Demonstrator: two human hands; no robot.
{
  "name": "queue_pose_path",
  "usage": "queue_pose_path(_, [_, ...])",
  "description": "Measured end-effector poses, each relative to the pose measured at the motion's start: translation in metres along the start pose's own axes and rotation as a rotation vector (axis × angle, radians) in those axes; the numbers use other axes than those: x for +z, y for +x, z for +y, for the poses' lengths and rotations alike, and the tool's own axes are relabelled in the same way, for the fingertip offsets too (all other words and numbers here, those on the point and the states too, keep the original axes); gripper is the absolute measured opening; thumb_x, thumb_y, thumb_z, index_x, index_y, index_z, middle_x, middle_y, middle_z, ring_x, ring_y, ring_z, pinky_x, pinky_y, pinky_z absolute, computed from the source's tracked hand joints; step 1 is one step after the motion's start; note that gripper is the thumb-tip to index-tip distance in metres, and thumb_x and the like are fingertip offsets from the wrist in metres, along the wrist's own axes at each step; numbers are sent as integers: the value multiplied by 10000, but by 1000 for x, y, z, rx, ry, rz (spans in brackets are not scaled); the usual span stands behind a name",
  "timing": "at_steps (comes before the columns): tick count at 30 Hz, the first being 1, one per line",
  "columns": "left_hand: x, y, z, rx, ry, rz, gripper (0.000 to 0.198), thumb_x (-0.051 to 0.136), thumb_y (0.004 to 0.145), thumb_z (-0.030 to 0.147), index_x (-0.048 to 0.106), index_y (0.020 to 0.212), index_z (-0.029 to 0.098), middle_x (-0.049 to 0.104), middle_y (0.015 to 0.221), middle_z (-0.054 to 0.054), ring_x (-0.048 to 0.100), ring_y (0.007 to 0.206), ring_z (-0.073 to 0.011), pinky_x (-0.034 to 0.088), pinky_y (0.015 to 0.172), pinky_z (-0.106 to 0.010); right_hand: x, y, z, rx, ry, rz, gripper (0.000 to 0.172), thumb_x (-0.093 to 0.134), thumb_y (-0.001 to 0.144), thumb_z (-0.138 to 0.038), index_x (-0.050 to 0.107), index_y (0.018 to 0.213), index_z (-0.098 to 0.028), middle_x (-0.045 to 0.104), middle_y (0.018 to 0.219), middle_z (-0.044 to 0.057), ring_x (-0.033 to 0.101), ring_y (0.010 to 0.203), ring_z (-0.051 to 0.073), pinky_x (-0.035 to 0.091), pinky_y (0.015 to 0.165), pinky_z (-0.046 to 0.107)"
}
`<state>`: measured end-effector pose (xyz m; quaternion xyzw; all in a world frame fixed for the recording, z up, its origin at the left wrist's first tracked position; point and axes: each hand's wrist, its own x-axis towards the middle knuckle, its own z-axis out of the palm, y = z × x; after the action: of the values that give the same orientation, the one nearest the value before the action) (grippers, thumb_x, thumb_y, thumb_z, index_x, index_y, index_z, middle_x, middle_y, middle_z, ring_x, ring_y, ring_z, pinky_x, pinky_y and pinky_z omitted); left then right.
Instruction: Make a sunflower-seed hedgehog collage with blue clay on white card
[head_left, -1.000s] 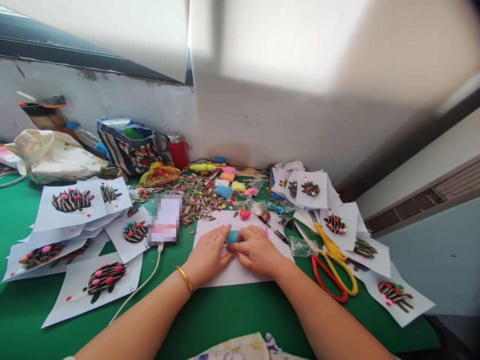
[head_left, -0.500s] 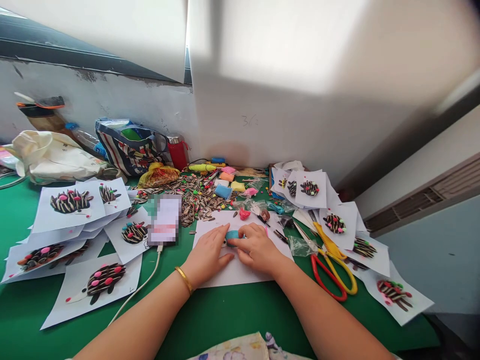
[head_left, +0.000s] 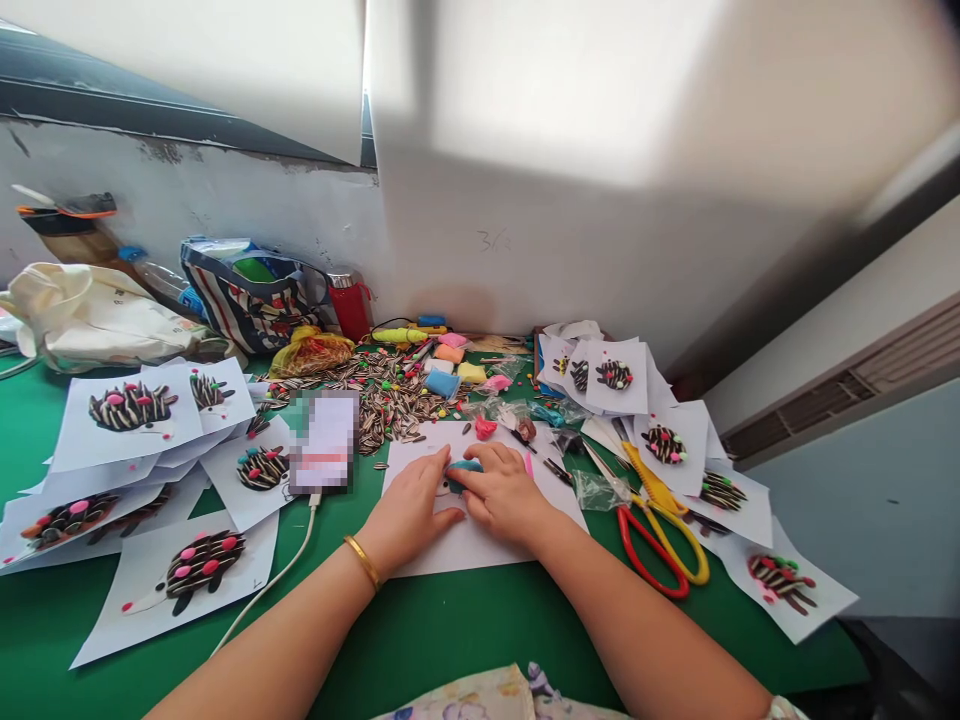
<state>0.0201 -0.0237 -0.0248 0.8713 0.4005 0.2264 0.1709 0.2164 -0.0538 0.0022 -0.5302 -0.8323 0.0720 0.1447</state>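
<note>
A flattened piece of blue modelling clay (head_left: 466, 466) lies on a white sheet of paper (head_left: 457, 556) in front of me. My right hand (head_left: 504, 492) bends its fingers over the clay and presses on it, hiding part of it. Flat on the paper's left side rests my left hand (head_left: 411, 505), fingers stretched out and thumb apart, its fingertips beside the clay's left edge. A dark dot on the paper shows between the hands. Just beyond my fingers sit a red lump of clay (head_left: 485, 428) and a brown lump (head_left: 526, 430).
Sunflower seeds (head_left: 397, 405) are heaped behind the paper, near clay packets (head_left: 442, 383). Scissors (head_left: 660, 550) and a yellow cutter (head_left: 652, 475) lie right. Cards with seed hedgehogs (head_left: 202, 565) flank both sides. A phone (head_left: 326, 440) with a white cable (head_left: 289, 570) stands left.
My right fingers have shifted slightly left and lie farther over the blue clay, so less of it shows. The whole view has moved a little; the left hand keeps its place.
</note>
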Motion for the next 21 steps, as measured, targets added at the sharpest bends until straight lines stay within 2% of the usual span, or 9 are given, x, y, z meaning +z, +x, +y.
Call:
queue_pose_path(4, [0,0,0,5,8,0,783,688,781,289,303,1459,209,517,1402,-143,511,1285,-287,437,1071,-481,1,2,1,-5,11,0,417,568,869,-264,602,1276,-350,483,1329,48,393,1202,268,290,1008,445])
queue_pose_path(8, [-3,-1,2,-5,13,-4,816,705,775,286,285,1471,211,514,1410,-144,516,1281,-282,435,1076,-476,2,1,9,41,26,73,417,567,865,-249,616,1268,-345,488,1328,53,388,1221,266,281,1038,440])
queue_pose_path(12, [-6,0,4,11,26,-21,814,710,776,284,291,1471,214,503,1431,-131,484,1316,-269,422,1096,-453,4,0,18,86,22,91,370,544,879,-246,652,1223,-327,507,1319,58,391,1228,261,284,1038,442])
queue_pose_path(21, [-6,-2,8,81,138,-59,736,639,830,305,314,1481,199,503,1442,-123,397,1388,-287,385,1123,-467,-3,-2,26,128,55,106,388,535,871,-222,660,1227,-309,513,1338,68,402,1232,260,304,1015,440])
